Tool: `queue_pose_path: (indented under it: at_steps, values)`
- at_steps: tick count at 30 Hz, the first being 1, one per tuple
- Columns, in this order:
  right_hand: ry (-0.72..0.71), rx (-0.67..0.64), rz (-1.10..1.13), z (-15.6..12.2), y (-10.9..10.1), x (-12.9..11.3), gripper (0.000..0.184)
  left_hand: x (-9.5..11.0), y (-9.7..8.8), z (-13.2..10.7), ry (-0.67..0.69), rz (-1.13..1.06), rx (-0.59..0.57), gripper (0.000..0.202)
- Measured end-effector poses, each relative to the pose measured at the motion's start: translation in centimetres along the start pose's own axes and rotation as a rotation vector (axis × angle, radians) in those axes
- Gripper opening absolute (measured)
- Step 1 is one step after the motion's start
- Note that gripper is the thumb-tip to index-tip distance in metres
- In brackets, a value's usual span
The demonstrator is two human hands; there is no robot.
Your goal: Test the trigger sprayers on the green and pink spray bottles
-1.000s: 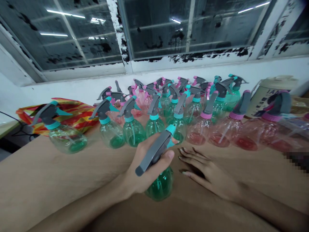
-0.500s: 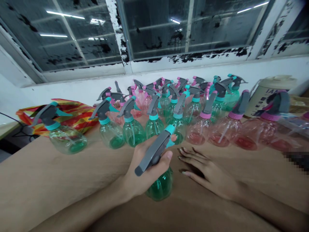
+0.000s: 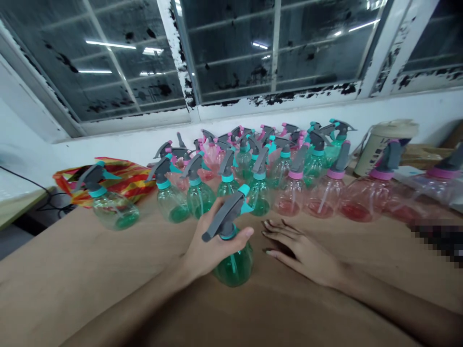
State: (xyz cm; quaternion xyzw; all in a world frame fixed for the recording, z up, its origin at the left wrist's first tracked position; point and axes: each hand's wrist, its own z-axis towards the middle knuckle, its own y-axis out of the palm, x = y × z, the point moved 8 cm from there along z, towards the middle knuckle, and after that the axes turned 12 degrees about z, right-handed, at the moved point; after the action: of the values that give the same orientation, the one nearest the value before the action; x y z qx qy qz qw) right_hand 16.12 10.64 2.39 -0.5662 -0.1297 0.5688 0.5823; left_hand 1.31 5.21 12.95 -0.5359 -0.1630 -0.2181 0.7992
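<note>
My left hand (image 3: 208, 248) is wrapped around the neck of a green spray bottle (image 3: 235, 267) with a grey and turquoise sprayer head. This bottle stands roughly upright near the front middle of the table, its nozzle pointing away to the right. The thumb lies across the near side below the turquoise collar; the other fingers are mostly hidden behind. Just right of it, my right hand (image 3: 304, 253) rests palm down on the wood with its fingers spread, holding nothing. Beyond both hands runs a row of bottles, among them a green one (image 3: 259, 202) and a pink one (image 3: 288, 202).
Several more green and pink spray bottles crowd toward the wall. A lone green bottle (image 3: 115, 212) stands at left before a red and yellow plastic bag (image 3: 139, 185). A cream jug (image 3: 383, 144) is at the back right. Windows (image 3: 231, 53) rise behind the table (image 3: 90, 279).
The view has shifted a little. My left hand sits slightly lower on the bottle, its thumb now below the collar, which has come into sight. My right hand stays flat on the table.
</note>
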Motion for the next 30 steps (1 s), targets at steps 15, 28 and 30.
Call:
queue_pose_path:
  at_steps: [15,28,30]
  values:
    - [-0.011,0.059,0.043,-0.3,0.0,0.2,0.045,-5.4,-7.1,-6.7,-0.150,0.307,0.165,0.027]
    - [0.039,0.032,0.018,-1.0,0.9,1.3,0.047,-16.9,-16.1,-7.5,-0.389,0.335,0.359,0.039]
    - [0.046,0.040,0.021,-1.1,1.0,1.6,0.047,-18.2,-16.2,-6.8,-0.371,0.317,0.392,0.038]
